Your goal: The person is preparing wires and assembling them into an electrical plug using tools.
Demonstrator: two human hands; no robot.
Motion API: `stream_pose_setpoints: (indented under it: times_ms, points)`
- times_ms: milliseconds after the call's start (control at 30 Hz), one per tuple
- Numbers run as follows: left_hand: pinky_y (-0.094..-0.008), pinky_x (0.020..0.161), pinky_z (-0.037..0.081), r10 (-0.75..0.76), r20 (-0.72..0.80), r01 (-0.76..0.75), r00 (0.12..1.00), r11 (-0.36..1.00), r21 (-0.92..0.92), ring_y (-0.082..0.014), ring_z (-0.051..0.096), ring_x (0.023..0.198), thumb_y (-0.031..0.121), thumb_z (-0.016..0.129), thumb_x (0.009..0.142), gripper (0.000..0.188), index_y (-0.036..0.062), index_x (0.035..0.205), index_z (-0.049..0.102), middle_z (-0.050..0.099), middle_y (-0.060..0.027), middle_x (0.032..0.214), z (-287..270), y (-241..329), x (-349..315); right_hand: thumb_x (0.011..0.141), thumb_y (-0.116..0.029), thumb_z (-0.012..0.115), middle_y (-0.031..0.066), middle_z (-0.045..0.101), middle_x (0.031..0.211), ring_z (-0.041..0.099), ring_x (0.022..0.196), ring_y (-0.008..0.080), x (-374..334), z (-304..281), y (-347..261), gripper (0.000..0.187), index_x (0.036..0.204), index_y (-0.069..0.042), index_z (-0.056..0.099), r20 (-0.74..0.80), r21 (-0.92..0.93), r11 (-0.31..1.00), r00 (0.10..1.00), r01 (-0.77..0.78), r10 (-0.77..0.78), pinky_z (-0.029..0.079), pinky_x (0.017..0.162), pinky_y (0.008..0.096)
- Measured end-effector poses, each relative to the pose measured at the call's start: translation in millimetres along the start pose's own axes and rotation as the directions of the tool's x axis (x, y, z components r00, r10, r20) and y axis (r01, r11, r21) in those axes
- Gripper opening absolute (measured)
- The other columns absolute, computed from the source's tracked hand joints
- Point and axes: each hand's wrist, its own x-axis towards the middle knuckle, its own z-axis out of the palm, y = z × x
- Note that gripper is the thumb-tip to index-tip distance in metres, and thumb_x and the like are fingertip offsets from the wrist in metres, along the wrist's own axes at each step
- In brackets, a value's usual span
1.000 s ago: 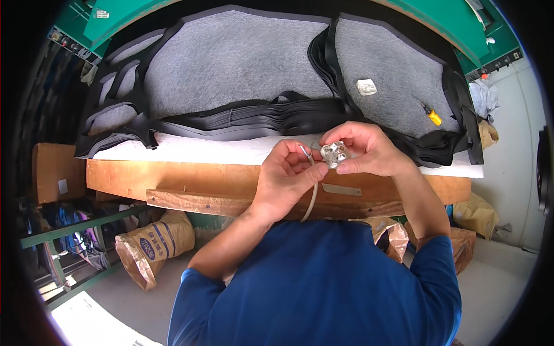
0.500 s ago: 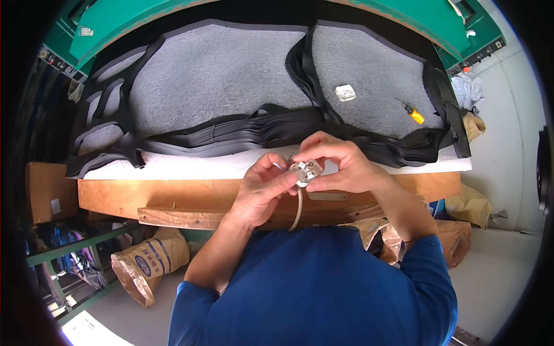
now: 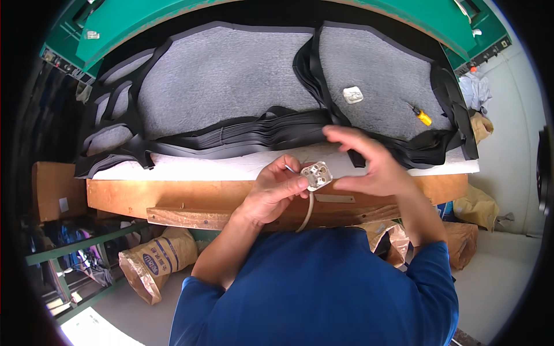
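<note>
Over the wooden bench edge (image 3: 127,193), the right hand (image 3: 375,168) now releases the white fitting (image 3: 317,176), fingers spread, leaving only the left hand (image 3: 273,189) gripping it.

The left hand (image 3: 273,189) pinches; the right hand (image 3: 382,167) (blurred) gapes.

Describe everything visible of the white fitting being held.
Squarish, with rounded corners, the plastic-looking white fitting shows rounded parts and brownish spots toward the camera. The left hand holds it by its left edge, thumb over its face, near the wooden board. A pale cable shows below it. The right hand is apart.
</note>
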Motion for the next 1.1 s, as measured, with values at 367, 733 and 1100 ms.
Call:
stream_pose_setpoints:
  times_ms: [367,733,1100]
  points:
    - [-0.0214,0.068,0.049,0.071,-0.055,-0.078,0.996,0.989,-0.128,-0.0101,0.058,0.08,0.008,0.075,0.081,0.024,0.0099,0.092,0.054,0.063,-0.0064,0.098,-11,-7,-4,0.084,-0.013,0.065,0.0262,0.06,0.119,0.06,0.111,0.0334,-91,-179,115,0.044,0.122,0.007,0.055,-0.642,-0.495,0.513,0.693,-0.702,0.329,0.045,0.094,0.0345]
    - [-0.0307,0.078,0.052,0.142,-0.033,-0.145,0.989,0.949,-0.28,-0.0187,0.062,0.091,0.004,0.07,0.084,0.017,0.01,0.087,0.055,0.064,-0.012,0.106,-8,-15,-2,0.086,-0.014,0.07,0.0012,0.063,0.086,0.045,0.062,0.002,2,-82,-25,0.019,0.098,-0.002,0.061,-0.283,0.072,0.967,0.925,-0.243,0.253,0.036,0.053,0.0173]
    - [-0.0271,0.079,0.053,0.134,-0.13,-0.171,0.982,0.925,-0.34,-0.016,0.063,0.09,-0.002,0.065,0.086,0.017,0.0109,0.085,0.055,0.064,-0.0081,0.104,-14,-17,-6,0.081,0.002,0.071,0.0016,0.063,0.084,0.056,0.074,0.0046,32,-10,-64,0.014,0.094,0.001,0.065,0.019,-0.051,0.988,0.989,-0.146,0.147,0.043,0.062,0.0191]
